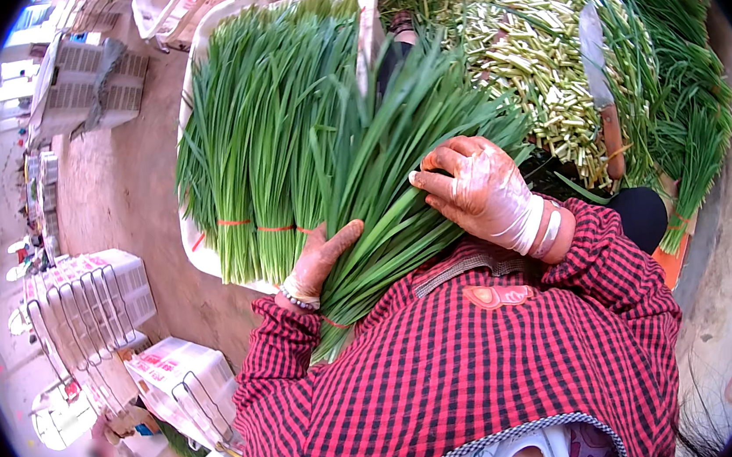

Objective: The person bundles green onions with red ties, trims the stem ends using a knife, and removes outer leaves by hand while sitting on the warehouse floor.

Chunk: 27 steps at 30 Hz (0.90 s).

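A bundle of garlic chives (370,274) lies slanted across my lap, a red band round its stem end. My left hand (319,259) grips the bundle low on the stems, thumb on top, a beaded bracelet at the wrist. Over the leaves is my right hand (484,190), with a thin translucent covering and white wrapping at the wrist. Its fingers are curled against the leaves; whether they pinch one is hidden. Just beyond, a white plastic crate (210,257) holds several banded bundles of chives (267,159), standing side by side.
A knife with a wooden handle (612,139) rests on a heap of cut stem ends (535,67), right of the crate. More chives (685,112) lie at the far right. White crates (98,294) and stacked grey crates (94,83) stand on the floor (111,187) at left.
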Tool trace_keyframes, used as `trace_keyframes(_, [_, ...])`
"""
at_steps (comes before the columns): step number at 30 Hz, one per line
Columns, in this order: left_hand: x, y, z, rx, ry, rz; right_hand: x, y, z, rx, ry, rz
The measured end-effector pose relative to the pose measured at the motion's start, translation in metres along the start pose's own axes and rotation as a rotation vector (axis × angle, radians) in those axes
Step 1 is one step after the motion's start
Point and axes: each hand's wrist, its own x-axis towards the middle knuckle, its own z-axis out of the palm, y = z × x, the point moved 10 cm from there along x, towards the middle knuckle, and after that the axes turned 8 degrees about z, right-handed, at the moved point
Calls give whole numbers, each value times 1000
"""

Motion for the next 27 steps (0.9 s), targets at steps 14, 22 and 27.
trace_keyframes(14, [9, 42, -1, 4, -3, 176, 10, -36, -40, -175, -47, -221])
trace_keyframes(22, [7, 158, -33, -230, 171, 548, -6, -78, -119, -429, 124, -268])
trace_keyframes(27, [29, 184, -89, -378, 207, 662, -34, -40, -151, -501, 130, -83])
